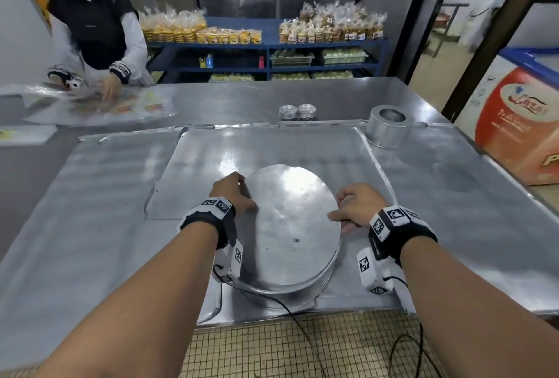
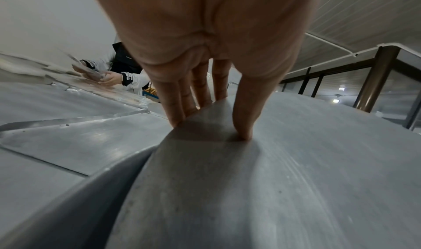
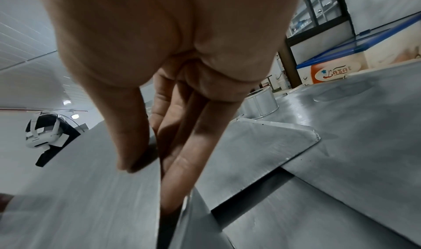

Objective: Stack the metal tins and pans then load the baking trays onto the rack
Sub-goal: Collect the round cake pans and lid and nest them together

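A round metal disc lies tilted over a shallow round pan near the table's front edge. My left hand pinches the disc's left edge, thumb on top and fingers underneath, as the left wrist view shows on the disc. My right hand pinches the right edge; the right wrist view has the thumb on the disc and the fingers below it. The pan stands on a flat baking tray. What lies under the disc inside the pan is hidden.
A tall round tin stands at the tray's far right corner, and two stacks of small foil tins sit behind it. Another person handles plastic bags at the far left. A freezer chest borders the table's right side.
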The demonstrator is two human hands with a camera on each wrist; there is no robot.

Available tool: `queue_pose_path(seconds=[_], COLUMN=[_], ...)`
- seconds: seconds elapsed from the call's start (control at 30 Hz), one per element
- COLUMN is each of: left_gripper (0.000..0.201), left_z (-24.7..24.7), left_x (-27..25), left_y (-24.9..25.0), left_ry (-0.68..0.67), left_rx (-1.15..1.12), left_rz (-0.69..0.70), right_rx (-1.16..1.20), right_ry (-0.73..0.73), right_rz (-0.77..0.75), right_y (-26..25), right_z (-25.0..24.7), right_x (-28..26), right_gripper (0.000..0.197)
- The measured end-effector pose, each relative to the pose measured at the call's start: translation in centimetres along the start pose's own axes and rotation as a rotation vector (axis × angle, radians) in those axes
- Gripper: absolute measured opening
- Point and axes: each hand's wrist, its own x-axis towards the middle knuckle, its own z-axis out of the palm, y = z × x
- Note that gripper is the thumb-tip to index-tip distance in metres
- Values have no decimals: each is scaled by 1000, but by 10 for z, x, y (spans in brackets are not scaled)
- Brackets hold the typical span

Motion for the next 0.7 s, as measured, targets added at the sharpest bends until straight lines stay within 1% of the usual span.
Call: queue_pose_path(seconds=[0.13, 0.23, 0.3, 0.43, 0.57, 0.7], left_gripper=[64, 66, 63, 56, 58, 57], left_z=[-1, -3, -5, -10, -13, -8], left_x=[-1, -1, -1, -4, -11, -17], left_y=[4, 7, 7, 0, -6, -13], left_ry=[6, -8, -27, -33, -54, -74], left_rx=[-52, -114, -91, 5, 110, 185], left_rz=[45, 70, 80, 55, 46, 49], right_rx=[99, 112, 107, 31, -125, -245], right_ry=[-76, -65, -54, 13, 96, 98], right_rz=[-14, -26, -43, -97, -113, -110], right_y=[-1, 0, 1, 1, -3, -9], right_z=[1, 1, 2, 7, 12, 14], right_x=[-7, -7, -4, 1, 6, 9], right_gripper=[25, 26, 27, 24, 20, 23])
